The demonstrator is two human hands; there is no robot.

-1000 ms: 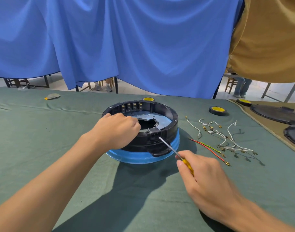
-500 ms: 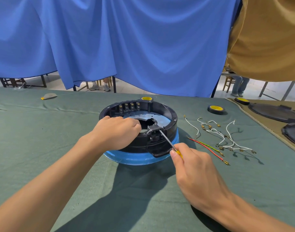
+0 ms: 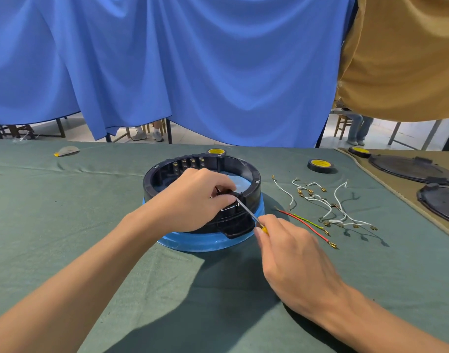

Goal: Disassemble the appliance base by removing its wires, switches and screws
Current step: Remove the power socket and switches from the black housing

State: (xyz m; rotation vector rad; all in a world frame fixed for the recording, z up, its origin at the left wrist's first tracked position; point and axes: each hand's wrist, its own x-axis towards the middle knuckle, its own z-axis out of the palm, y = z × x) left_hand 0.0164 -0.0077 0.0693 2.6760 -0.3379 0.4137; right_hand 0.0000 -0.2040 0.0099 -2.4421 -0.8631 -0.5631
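**Holding a screwdriver (image 3: 247, 210) to the rim of the appliance base (image 3: 254, 191)**

From the head camera we looked down on a table under a green cloth (image 3: 65, 225). The appliance base, a black round ring on a blue lower band, stood upright on the cloth near the middle of the table, just ahead of both our hands. A row of small metal contacts (image 3: 189, 163) showed inside its far wall.

Our left hand (image 3: 193, 200) lay over the near rim of the base with its fingers curled down and gripping there. A small black part sat under the fingertips, though we could not tell exactly what it was. Our right hand (image 3: 289, 253) was closed around the yellow handle of the screwdriver, just beside the base's near right edge. The thin metal shaft slanted up and left, and its tip met the rim right beside our left thumb.

To the right of the base, apart from it, loose wires lay on the cloth. A red wire (image 3: 311, 231) and a green-yellow wire (image 3: 309, 220) were side by side, and a tangle of white wires (image 3: 329, 203) with brass terminals lay beyond them. A roll of black tape (image 3: 319, 165) with a yellow core sat farther back on the right, and another roll (image 3: 216, 151) touched the far rim of the base. Two dark round covers (image 3: 412, 170) rested on a tan cloth at the right edge. A blue curtain (image 3: 193, 72) hung behind the table.
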